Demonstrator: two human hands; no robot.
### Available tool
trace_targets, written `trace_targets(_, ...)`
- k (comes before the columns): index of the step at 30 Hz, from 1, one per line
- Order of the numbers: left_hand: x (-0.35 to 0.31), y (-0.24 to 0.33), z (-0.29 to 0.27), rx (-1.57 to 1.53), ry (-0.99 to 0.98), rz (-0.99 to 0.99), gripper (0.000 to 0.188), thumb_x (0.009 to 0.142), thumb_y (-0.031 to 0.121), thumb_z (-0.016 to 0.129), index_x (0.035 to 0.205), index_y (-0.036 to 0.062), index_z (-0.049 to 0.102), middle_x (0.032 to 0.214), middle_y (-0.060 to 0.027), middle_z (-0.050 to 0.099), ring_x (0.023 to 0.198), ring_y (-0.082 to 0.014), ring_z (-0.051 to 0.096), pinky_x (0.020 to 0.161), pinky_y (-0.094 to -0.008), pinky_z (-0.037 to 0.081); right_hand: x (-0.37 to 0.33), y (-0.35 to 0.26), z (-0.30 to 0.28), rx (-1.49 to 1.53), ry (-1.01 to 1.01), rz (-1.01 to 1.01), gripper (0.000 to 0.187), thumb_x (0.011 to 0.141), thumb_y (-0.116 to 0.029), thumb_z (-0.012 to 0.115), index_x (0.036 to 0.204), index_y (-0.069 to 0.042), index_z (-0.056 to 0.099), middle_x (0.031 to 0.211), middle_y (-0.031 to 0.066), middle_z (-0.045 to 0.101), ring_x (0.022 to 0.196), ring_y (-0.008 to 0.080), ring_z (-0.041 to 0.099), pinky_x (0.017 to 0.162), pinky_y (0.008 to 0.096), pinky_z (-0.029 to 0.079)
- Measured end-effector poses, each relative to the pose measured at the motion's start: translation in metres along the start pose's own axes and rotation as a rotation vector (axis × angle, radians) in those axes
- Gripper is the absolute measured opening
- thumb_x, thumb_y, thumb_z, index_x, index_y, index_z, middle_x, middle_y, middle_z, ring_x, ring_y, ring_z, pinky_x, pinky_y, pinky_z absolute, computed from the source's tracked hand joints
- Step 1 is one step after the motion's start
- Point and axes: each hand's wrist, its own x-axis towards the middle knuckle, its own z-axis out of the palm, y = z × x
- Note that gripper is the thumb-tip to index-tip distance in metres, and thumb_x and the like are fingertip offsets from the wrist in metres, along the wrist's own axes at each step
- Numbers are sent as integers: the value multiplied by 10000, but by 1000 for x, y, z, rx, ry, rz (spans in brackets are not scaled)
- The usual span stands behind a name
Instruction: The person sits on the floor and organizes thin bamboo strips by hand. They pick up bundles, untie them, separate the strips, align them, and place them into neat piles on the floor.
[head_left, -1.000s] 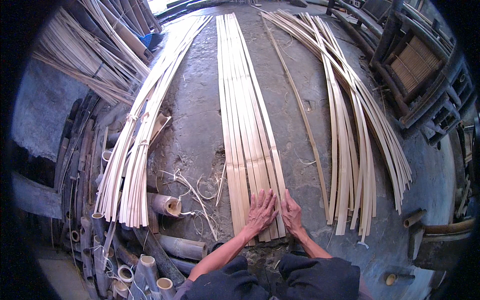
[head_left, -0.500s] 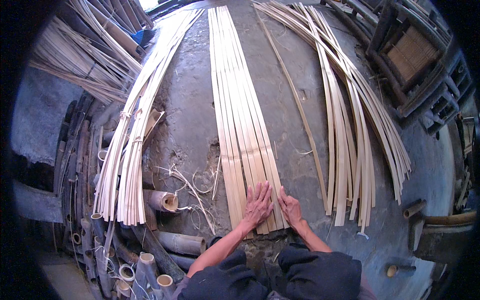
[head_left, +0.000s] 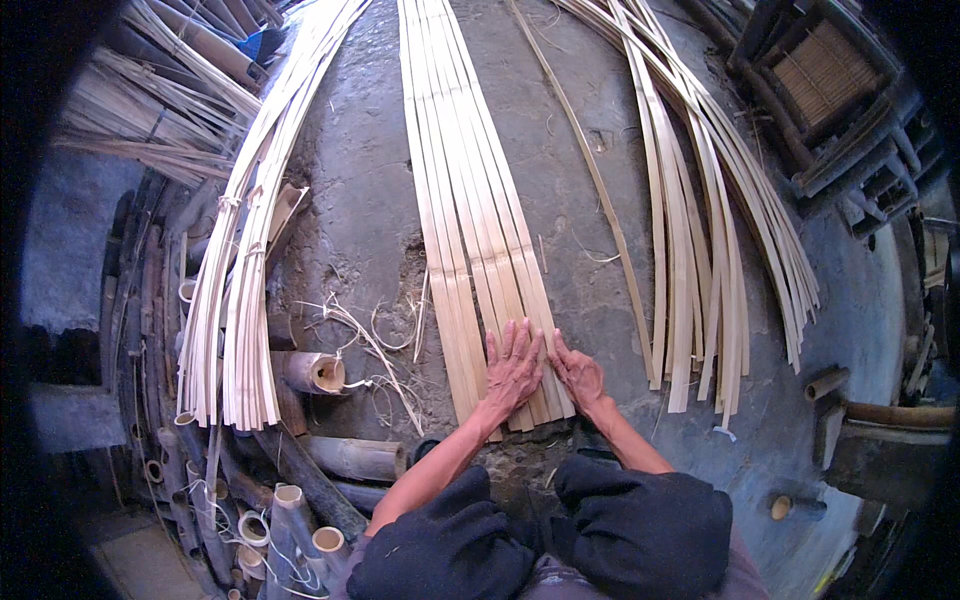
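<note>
Though apart before, the right-side strips (head_left: pixel 500 270) now snug, left hand (head_left: pixel 513 378) flat, fingers out, right hand (head_left: pixel 582 380) loosely half-curled alongside.

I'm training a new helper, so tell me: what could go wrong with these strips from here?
The strips lie side by side with no tie visible; pressure from the left hand or right hand might push one over its neighbour. Both hands are bare, so a strip's edge could perhaps cut or splinter the skin.
</note>
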Motion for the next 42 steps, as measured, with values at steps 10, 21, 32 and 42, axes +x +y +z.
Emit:
trace_targets(10,-5,1,1,-24,-100,-63,629,883,287,513,1439,41,353,1551,-119,227,1456,-301,122,1150,-559,43,-1,-3,2,-27,9,14,514,962,-389,475,1427,-184,398,717,188,600,668,369,625,597,473,496)
trace_targets(21,6,3,-7,-79,16,-162,616,821,278,612,1357,28,440,1411,-112,416,1330,-286,344,1112,-480,199,-16,-35,-27,294,-4,214,658,869,-296,628,1437,-91,367,1098,241,633,985,395,631,800,428,508)
trace_targets(32,46,29,-56,-1220,117,-859,513,942,226,517,1331,-83,393,1072,-262,584,976,-362,595,858,-434,468,-23,-58,-57,589,126,233,516,964,-255,550,1421,-67,403,735,72,603,670,128,522,616,298,461)
trace_targets(42,40,-19,-51,-795,439,-649,486,958,230,472,1314,-95,420,1121,-264,565,1005,-377,559,894,-438,438,-8,-52,-27,524,112,186,424,978,-274,511,1373,-122,476,675,137,333,596,130,392,546,306,412)
